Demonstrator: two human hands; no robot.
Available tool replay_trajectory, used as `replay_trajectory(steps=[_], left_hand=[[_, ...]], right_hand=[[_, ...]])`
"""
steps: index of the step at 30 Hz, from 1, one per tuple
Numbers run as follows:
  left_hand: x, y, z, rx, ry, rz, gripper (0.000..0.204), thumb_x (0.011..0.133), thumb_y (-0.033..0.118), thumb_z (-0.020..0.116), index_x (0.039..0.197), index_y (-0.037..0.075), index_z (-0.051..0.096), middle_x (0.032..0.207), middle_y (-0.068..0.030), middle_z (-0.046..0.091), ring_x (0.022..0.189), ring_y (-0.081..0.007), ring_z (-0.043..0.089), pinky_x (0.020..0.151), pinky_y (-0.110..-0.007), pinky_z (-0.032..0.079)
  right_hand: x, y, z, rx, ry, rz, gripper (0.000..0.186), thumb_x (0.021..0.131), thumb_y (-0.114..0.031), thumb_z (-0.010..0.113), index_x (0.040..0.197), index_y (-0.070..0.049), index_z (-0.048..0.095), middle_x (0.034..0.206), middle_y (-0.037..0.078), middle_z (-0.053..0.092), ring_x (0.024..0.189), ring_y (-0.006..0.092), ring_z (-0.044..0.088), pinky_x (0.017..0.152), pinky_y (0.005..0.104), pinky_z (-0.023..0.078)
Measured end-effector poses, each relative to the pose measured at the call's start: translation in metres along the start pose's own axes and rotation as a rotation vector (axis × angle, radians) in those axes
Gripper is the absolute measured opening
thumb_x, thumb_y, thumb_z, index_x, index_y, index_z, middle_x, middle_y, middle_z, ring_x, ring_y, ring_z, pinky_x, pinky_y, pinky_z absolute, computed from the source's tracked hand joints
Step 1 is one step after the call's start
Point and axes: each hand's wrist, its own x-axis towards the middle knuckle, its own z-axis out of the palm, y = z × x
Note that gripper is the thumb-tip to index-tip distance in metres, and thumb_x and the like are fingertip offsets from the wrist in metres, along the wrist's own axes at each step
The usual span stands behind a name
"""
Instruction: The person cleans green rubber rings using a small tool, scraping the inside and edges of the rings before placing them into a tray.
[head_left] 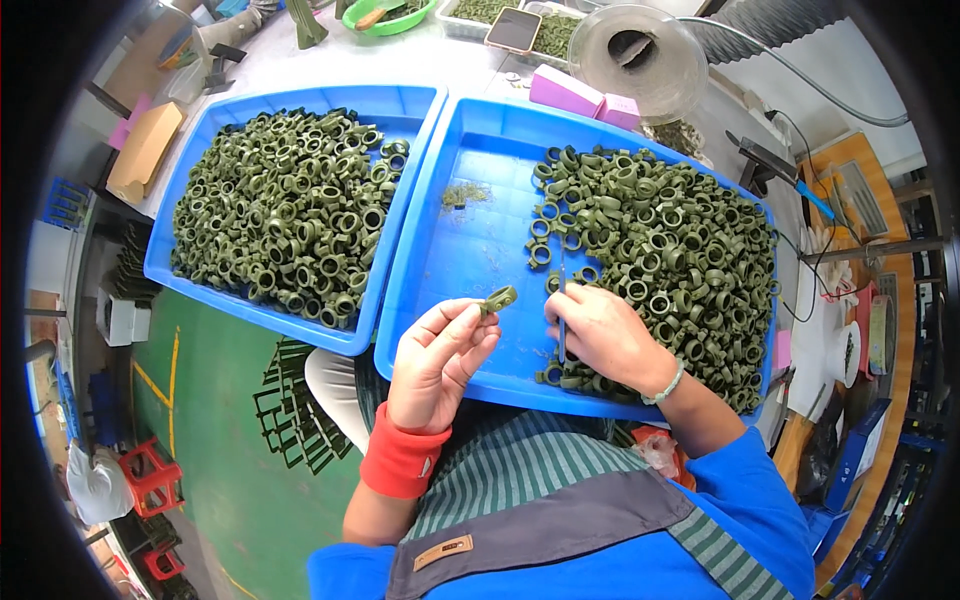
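Ring (498, 299) sat pinched in left hand (437, 358) above right blue tray (490, 235); right hand (606, 334) gripped slim tool (562, 344); step looked like trimming single pieces; next seemingly called for tool meeting ring.

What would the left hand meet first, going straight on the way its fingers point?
Probably the nearest loose green rings at the heap's left edge, past a stretch of blue tray floor; the left hand looks raised, so it might pass over them, though depth is unclear.
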Motion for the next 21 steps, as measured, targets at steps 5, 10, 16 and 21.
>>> replay_trajectory(steps=[5, 10, 16, 21], left_hand=[[0.003, 0.000, -0.003, -0.025, -0.026, -0.018, 0.022, 0.102, 0.010, 0.058, 0.116, -0.006, 0.060, 0.105, -0.0137, 0.068, 0.093, -0.0165, 0.070, 0.080, -0.021, 0.061], [0.002, 0.000, -0.009, -0.050, -0.040, -0.023, 0.022, 0.100, 0.013, 0.063, 0.116, -0.003, 0.062, 0.104, -0.0113, 0.069, 0.093, -0.0153, 0.070, 0.083, -0.024, 0.060], [0.002, 0.002, -0.006, -0.101, -0.089, -0.001, 0.024, 0.101, 0.010, 0.057, 0.119, -0.005, 0.058, 0.116, -0.0183, 0.065, 0.112, -0.0279, 0.065, 0.098, -0.033, 0.057], [0.003, 0.011, -0.004, -0.026, -0.156, 0.133, 0.033, 0.092, 0.000, 0.051, 0.125, -0.001, 0.047, 0.131, -0.0214, 0.054, 0.130, -0.0371, 0.052, 0.109, -0.047, 0.049]], right_hand=[[0.000, -0.001, 0.010, 0.063, -0.032, -0.045, 0.022, 0.077, -0.005, 0.067, 0.093, -0.002, 0.052, 0.088, 0.016, 0.055, 0.086, 0.0349, 0.058, 0.076, 0.0436, 0.049], [0.003, -0.006, 0.007, -0.017, 0.000, -0.047, 0.021, 0.076, -0.004, 0.068, 0.092, -0.005, 0.054, 0.089, 0.013, 0.056, 0.091, 0.0324, 0.056, 0.085, 0.0439, 0.045], [0.005, -0.004, 0.007, 0.086, 0.013, -0.123, 0.025, 0.073, -0.001, 0.070, 0.091, -0.007, 0.054, 0.088, 0.011, 0.057, 0.092, 0.0331, 0.057, 0.083, 0.0443, 0.044], [0.003, 0.008, 0.002, 0.113, -0.045, -0.082, 0.018, 0.076, 0.000, 0.067, 0.087, -0.007, 0.055, 0.082, 0.010, 0.058, 0.081, 0.0322, 0.059, 0.074, 0.0425, 0.045]])
